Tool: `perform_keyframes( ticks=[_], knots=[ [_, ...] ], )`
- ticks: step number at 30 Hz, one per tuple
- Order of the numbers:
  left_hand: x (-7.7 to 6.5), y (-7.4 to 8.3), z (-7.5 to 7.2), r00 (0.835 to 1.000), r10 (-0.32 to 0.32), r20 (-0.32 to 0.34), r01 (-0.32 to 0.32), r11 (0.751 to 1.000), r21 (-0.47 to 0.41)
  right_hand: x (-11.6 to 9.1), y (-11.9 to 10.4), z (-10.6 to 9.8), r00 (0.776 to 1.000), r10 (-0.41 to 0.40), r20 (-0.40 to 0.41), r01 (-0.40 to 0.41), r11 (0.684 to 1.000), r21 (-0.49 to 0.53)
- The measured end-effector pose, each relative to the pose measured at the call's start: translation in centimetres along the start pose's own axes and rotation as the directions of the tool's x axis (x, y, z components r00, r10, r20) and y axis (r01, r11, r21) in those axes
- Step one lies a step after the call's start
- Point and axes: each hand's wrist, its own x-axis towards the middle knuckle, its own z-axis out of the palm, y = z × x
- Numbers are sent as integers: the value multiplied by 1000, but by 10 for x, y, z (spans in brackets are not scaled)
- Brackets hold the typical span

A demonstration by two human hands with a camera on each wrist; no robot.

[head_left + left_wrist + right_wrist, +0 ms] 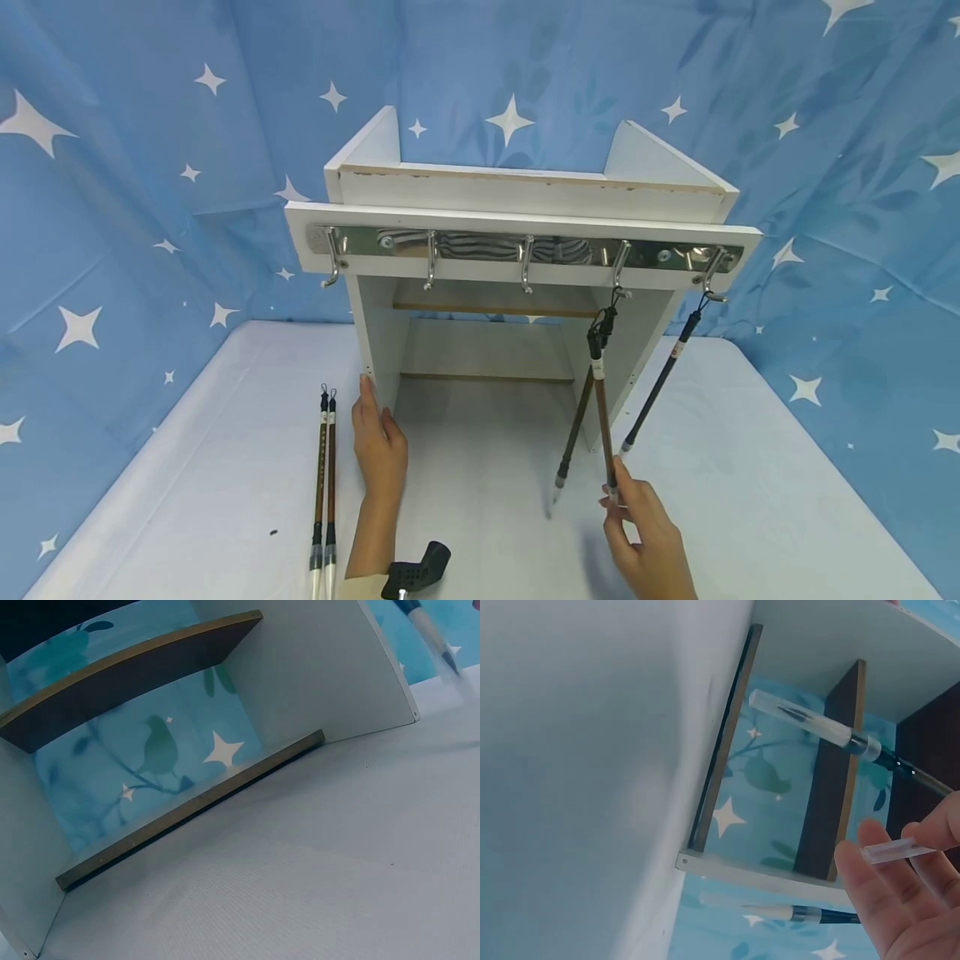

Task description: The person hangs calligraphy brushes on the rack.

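Observation:
My right hand (pixel 645 533) pinches the lower end of a brown calligraphy brush (pixel 603 408), and its clear cap (pixel 891 850) shows between thumb and fingers in the right wrist view. The brush's top loop is up by the fourth hook (pixel 619 265); I cannot tell whether it hangs from it. A second brush (pixel 576 425) hangs behind it, and a third (pixel 660 379) hangs from the rightmost hook (pixel 712 275). My left hand (pixel 381 450), fingers extended, touches the lower front edge of the white shelf's left panel (pixel 375 342). The left wrist view does not show that hand.
Two more calligraphy brushes (pixel 331 467) lie side by side on the white tablecloth (pixel 225 433), left of my left forearm. The hook rail (pixel 480 243) runs across the shelf front. A small dark speck (pixel 273 532) lies at the left. Behind hangs a blue starred curtain (pixel 172 125).

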Motion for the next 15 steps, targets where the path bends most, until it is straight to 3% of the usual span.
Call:
perform_keyframes(
  ticks=[7, 15],
  knots=[
    [-1, -1, 0, 1000, 0, 4, 0, 1000, 0, 2, -6, 3, 999, -50, 15, 50, 998, 32],
    [0, -1, -1, 1000, 6, -1, -6, 1000, -1, 3, -11, 5, 999, -17, 45, 11, 992, 124]
  ],
)
